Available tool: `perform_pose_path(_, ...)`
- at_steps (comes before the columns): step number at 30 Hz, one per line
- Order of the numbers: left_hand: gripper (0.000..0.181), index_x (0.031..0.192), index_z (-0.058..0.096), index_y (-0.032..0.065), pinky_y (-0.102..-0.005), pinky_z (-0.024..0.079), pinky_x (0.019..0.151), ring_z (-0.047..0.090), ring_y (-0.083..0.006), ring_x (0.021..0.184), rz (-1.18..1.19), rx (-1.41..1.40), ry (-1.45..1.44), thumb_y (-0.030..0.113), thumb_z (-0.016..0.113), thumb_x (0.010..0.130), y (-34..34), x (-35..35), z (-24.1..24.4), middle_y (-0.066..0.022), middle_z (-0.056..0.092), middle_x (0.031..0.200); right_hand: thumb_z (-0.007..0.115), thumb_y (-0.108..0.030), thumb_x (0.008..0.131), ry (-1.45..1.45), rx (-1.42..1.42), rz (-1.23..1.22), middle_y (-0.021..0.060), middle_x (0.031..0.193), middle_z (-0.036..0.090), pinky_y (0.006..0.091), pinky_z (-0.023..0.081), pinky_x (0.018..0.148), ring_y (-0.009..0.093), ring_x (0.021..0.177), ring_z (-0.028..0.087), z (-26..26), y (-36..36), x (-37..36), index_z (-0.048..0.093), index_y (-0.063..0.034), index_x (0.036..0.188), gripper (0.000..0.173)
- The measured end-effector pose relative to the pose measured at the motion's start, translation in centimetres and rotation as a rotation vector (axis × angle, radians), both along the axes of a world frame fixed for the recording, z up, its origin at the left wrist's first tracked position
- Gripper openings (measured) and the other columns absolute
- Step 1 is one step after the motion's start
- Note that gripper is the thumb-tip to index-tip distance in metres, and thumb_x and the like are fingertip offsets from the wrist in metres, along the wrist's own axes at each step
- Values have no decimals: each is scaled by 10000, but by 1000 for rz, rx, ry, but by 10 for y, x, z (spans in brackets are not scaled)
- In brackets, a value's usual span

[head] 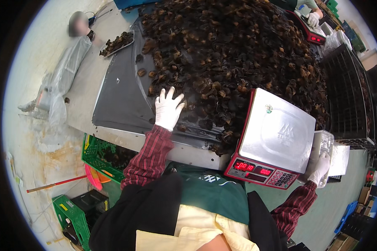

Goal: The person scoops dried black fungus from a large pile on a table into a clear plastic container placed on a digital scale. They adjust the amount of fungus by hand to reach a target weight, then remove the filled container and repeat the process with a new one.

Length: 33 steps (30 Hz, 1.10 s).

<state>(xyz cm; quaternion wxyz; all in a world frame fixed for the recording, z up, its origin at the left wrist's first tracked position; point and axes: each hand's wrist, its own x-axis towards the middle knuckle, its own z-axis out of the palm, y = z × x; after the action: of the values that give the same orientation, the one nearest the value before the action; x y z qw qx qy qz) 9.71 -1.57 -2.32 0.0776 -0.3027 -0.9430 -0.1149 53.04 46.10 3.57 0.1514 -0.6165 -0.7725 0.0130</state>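
My left hand (169, 109), in a white glove, is spread with fingers apart at the near left edge of a broad heap of dark brown wood ear mushrooms (226, 53). Nothing shows in its grasp; whether the fingertips touch the mushrooms I cannot tell. My right hand (321, 168), also gloved, grips the near part of a stack of clear plastic trays (324, 142) beside the scale. Between my hands stands a red digital scale (257, 180) with lit red digits and a keypad. Its steel platform (278, 125) is bare.
A black crate (345, 94) stands right of the heap. At the far right, a co-worker's gloved hand (313, 19) rests at another scale (315, 38). A filled tray (119, 44) lies far left near another person (78, 25). Green crates (70, 216) stand below left.
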Motion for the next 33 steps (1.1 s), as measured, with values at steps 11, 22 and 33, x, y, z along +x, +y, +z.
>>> perform_pose_path(11, 273, 995, 692, 112, -377, 466, 798, 560, -271, 912, -225, 116, 63, 208, 723, 742, 89, -36, 17, -53, 596, 923, 452, -311, 961, -12, 0, -21, 264, 923, 647, 476, 478, 758, 430, 876, 614, 6, -9, -10, 599, 20, 983, 363)
perform_pose_path(22, 183, 900, 704, 112, -365, 477, 815, 547, -269, 952, -200, 469, -126, 219, 718, 753, 81, -38, 11, -69, 585, 949, 454, -319, 967, -21, 44, -3, 286, 914, 639, 492, 470, 760, 443, 873, 609, -1, -3, 5, 586, 29, 990, 373)
perform_pose_path(33, 196, 872, 697, 78, -350, 485, 775, 580, -241, 878, -147, 653, -300, 221, 736, 743, 80, -48, 19, -85, 586, 912, 447, -339, 963, -12, 17, -36, 273, 932, 645, 481, 477, 767, 439, 870, 614, 3, -7, 0, 609, 29, 1009, 404)
